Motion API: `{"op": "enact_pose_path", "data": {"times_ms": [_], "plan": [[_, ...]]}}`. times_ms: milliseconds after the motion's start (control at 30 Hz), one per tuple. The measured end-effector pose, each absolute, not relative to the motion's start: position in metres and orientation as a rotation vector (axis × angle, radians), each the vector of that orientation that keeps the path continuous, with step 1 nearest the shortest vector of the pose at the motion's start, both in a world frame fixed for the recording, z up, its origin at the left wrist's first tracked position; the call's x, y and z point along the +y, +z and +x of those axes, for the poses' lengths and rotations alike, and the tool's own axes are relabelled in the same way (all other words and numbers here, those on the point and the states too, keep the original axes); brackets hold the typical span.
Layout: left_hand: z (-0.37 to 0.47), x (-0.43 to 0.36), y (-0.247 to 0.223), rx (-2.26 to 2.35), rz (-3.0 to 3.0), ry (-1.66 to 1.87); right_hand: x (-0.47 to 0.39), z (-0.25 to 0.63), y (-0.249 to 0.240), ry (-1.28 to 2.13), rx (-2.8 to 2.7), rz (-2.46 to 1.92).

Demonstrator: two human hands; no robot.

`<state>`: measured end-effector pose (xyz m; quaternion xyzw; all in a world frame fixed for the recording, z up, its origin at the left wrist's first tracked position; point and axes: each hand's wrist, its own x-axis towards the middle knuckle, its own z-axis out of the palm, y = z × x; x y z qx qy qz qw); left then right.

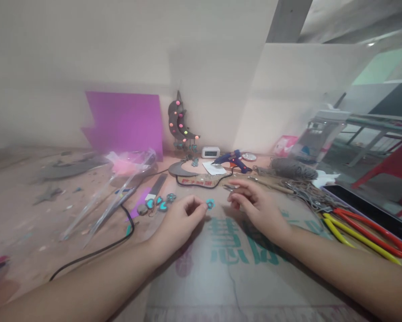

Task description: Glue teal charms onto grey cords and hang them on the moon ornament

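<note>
My left hand (pixel 187 217) is closed, thumb and forefinger pinching a small teal flower-shaped piece (pixel 210 204) by its left edge. To the right of the flower, my right hand (pixel 254 205) has its fingers loosely curled and apart, with a gap before the thumb. A thin metallic tip (pixel 230 188) shows by its fingers; whether they touch it is unclear. Left of my left hand lie several grey-and-teal pieces, among them a small flower (pixel 171 197) and a teal heart-like piece (pixel 163 206). Both hands are over a printed sheet (pixel 201 286) with green characters.
A blue glue gun (pixel 233 159) rests at the back by a small white clock (pixel 211 152). A grey crescent (pixel 182 169) lies nearby, below a decorated moon hanging (pixel 181 120). Red-and-yellow-handled pliers (pixel 369 232), a phone (pixel 372 212) and grey yarn (pixel 293 169) sit right; a black cord (pixel 96 253) crosses left.
</note>
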<state>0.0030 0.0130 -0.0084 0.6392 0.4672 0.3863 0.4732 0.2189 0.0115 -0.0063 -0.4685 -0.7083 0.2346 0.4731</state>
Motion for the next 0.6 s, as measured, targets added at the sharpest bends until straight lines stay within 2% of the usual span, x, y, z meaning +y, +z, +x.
{"op": "enact_pose_path", "data": {"times_ms": [100, 367, 600], "plan": [[0.0030, 0.0132, -0.0082, 1.160, 1.625, 0.932, 0.0118, 0.2191, -0.0066, 0.543, -1.742, -1.185], [0.0001, 0.0123, -0.0084, 1.174, 1.692, 0.907, 0.0038, 0.2145, 0.0004, 0.131, -2.030, -1.038], [-0.0014, 0.0113, -0.0070, 1.165, 1.758, 0.865, 0.0063, 0.2164, -0.0034, 0.141, -2.025, -1.032]]}}
